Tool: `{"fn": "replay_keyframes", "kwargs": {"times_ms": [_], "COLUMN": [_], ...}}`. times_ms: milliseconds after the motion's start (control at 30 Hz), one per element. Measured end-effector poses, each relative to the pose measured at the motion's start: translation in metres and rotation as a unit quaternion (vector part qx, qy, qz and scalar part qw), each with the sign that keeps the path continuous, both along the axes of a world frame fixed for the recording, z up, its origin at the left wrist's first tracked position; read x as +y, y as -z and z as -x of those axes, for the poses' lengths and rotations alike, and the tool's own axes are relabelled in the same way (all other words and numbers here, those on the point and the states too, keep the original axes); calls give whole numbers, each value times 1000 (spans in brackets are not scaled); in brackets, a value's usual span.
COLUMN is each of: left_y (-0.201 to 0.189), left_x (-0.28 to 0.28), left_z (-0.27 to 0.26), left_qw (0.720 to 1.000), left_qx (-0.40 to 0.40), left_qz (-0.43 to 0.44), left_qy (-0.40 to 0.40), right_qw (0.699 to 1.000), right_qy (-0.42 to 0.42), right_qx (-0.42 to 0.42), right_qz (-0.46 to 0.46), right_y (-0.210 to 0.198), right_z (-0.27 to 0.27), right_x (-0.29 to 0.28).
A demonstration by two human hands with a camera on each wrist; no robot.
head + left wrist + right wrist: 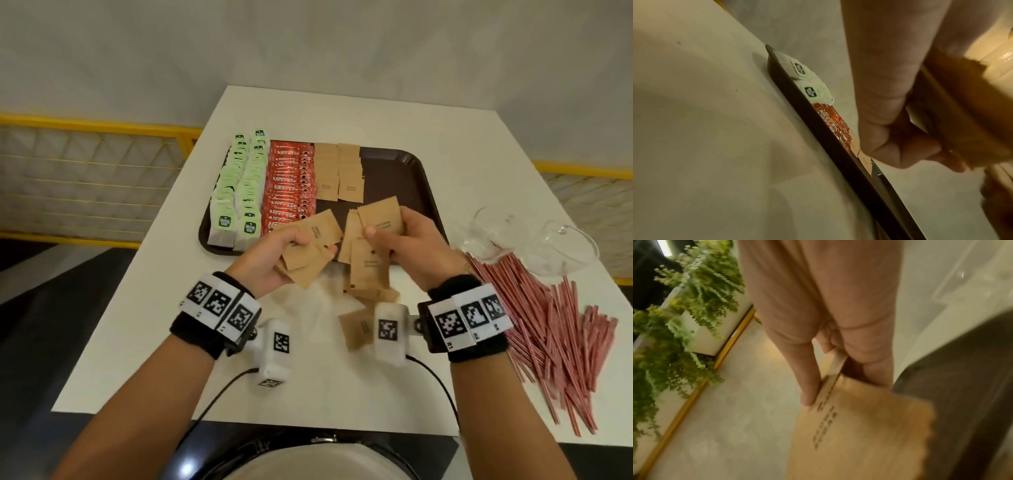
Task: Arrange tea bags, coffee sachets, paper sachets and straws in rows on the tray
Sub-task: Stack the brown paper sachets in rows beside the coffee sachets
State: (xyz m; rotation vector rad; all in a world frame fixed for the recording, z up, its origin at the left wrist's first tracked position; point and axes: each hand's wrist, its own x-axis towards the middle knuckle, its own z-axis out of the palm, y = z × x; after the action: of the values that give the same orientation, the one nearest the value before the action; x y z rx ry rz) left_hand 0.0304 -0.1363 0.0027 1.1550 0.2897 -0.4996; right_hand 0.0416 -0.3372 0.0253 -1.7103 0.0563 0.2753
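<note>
**Inspector A:** State the tray contents, by count.

**Inspector B:** It lies on the white bench. 2 rows of green-tagged tea bags at its left side, overlapped too tightly to count singly. Just beside them, 1 block of red coffee sachets, also overlapped past counting. Next right, 2 rows of brown paper sachets. The tray's right part is bare dark surface.

**Inspector A:** The hands?

**Inspector B:** 2 in view, both above the tray's near edge. The left hand has its grip closed on a fanned bunch of paper sachets; the number cannot be told. The right hand has its grip closed on a second bunch, thumb pressing the top one. The 2 bunches are near each other; contact cannot be told.

**Inspector A:** Loose stock?

**Inspector B:** A few paper sachets lie on the bench below the right hand. A pile of red-striped straws lies on the bench at the right, off the tray, uncountable. 2 clear glass bowls lie beside the pile's far end.
</note>
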Motion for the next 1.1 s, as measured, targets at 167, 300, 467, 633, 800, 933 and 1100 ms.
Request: {"fn": "replay_keyframes", "kwargs": {"times_ms": [167,300,467,633,800,933,1100], "left_y": [6,8,17,22,26,29,24], "left_x": [-2,2,1,5,9,13,11], "left_z": [0,6,4,-1,-1,-2,-4], "left_qw": [999,997,998,996,993,987,981], "left_qx": [-6,-13,-34,-36,-55,-66,-85], "left_qz": [17,75,50,44,47,61,83], "left_qy": [-46,-14,-20,-62,-96,-134,-153], "right_qw": [994,988,989,990,992,985,993], "right_qy": [38,83,82,18,10,37,-22], "right_qx": [9,5,10,28,11,8,24], "right_qz": [-106,-127,-121,-134,-127,-167,-114], "right_y": [11,20,28,31,30,28,29], "right_z": [-5,-4,-4,-4,-6,-9,-5], "right_x": [43,60,69,70,71,58,61]}}
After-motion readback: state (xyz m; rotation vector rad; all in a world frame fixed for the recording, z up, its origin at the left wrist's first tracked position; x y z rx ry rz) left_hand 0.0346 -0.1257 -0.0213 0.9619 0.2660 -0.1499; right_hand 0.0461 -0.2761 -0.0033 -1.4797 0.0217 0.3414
